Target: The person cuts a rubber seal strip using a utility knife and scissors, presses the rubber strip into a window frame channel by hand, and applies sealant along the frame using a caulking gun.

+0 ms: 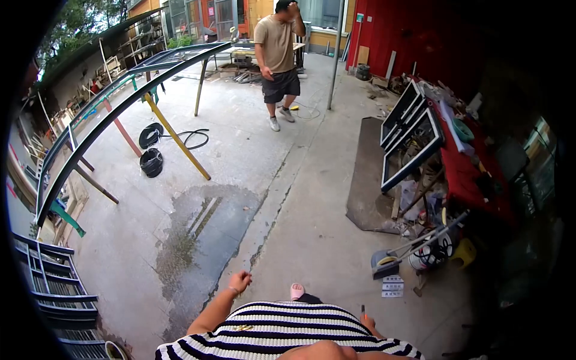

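Observation:
My left hand hangs out in front over the concrete floor, its fingers curled in and no object showing in them. A bracelet circles that wrist. Low at my right side, my right hand is closed around a thin tool with a dark tip and an orange part; its exact kind is too small to make out. The striped shirt I wear hides part of that arm. Between the two hands, a pink shoe shows on the ground.
A long curved metal frame stands on legs at left, with black coils beneath. Dark railings lie lower left. A person faces me ahead. At right are window frames, a long-handled dustpan and a bucket.

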Demonstrator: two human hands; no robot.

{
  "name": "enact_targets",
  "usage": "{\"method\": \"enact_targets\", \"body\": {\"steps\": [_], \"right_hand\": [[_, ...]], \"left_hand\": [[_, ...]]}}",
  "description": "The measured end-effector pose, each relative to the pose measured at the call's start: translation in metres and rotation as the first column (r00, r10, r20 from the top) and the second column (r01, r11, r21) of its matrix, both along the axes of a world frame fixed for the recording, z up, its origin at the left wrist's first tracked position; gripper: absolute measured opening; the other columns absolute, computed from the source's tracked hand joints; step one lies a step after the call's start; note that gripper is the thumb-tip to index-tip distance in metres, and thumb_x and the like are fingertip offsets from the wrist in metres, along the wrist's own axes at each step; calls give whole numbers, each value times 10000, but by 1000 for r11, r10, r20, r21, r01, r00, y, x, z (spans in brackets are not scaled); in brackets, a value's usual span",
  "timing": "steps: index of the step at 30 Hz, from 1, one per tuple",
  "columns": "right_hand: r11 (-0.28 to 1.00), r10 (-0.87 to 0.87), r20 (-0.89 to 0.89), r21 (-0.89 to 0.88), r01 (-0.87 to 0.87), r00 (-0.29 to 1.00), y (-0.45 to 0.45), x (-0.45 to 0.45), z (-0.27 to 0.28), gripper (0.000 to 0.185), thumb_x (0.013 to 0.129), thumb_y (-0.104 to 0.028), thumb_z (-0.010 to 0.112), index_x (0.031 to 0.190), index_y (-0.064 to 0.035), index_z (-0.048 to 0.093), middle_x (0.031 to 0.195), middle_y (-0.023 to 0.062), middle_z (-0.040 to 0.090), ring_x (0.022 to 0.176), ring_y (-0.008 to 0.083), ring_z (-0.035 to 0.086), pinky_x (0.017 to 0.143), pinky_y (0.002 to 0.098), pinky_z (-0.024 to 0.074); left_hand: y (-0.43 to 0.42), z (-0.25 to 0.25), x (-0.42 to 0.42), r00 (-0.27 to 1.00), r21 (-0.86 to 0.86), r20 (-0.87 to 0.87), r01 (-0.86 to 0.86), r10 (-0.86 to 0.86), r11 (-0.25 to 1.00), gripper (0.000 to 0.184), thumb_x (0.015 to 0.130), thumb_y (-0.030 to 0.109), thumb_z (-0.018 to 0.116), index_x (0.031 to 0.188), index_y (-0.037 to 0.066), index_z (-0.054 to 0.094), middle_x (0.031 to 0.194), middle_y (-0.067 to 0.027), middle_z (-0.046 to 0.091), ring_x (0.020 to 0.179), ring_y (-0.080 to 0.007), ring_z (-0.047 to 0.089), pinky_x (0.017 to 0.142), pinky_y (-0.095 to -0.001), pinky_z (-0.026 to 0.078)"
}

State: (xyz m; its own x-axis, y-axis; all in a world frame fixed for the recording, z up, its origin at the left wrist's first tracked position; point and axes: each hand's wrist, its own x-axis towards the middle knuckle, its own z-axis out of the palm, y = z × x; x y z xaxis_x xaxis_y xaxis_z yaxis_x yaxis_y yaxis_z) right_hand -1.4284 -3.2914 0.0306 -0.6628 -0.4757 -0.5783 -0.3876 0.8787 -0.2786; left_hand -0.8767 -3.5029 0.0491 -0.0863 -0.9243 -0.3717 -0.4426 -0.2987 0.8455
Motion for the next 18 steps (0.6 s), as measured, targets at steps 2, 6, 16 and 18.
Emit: {"method": "enact_targets", "body": {"steps": [2, 6, 16, 18], "right_hand": [[994, 96, 130, 30, -101, 987, -132, 7, 55, 545, 907, -496, 492, 896, 27, 647, 732, 191, 664, 629, 311, 677, 602, 450, 523], [936, 293, 3, -207, -286, 956, -363, 0, 63, 448, 927, -470, 488, 919, -47, 637, 728, 165, 645, 626, 318, 658, 582, 441, 511], [809, 471, -218, -278, -517, 854, -705, 30, 15, 457, 943, -406, 518, 932, 40, 618, 709, 197, 651, 597, 306, 673, 522, 422, 508], [860, 446, -156, -196, -470, 881, -736, 15, -4, 462, 940, -404, 519, 953, 45, 623, 720, 202, 652, 601, 319, 672, 512, 423, 510]], "left_hand": [[18, -96, 62, 910, 199, 348, 161, -224, 967, 375, 858, 381, 629, 1045, 61, 687, 967, -170, 704, 857, -327, 670, 808, -436, 516], [82, -125, 131, 797, 636, 500, -72, -339, 769, 432, 755, 399, 700, 971, 25, 725, 1000, -211, 697, 923, -332, 678, 776, -445, 515], [-155, -99, 130, 872, 621, 489, -368, 26, 691, 314, 832, 311, 590, 854, 29, 727, 845, -178, 707, 772, -308, 691, 711, -416, 536], [-301, -87, 109, 875, 476, 481, -310, 52, 823, 317, 845, 310, 574, 832, 33, 728, 809, -168, 710, 738, -301, 694, 700, -415, 538]]}}
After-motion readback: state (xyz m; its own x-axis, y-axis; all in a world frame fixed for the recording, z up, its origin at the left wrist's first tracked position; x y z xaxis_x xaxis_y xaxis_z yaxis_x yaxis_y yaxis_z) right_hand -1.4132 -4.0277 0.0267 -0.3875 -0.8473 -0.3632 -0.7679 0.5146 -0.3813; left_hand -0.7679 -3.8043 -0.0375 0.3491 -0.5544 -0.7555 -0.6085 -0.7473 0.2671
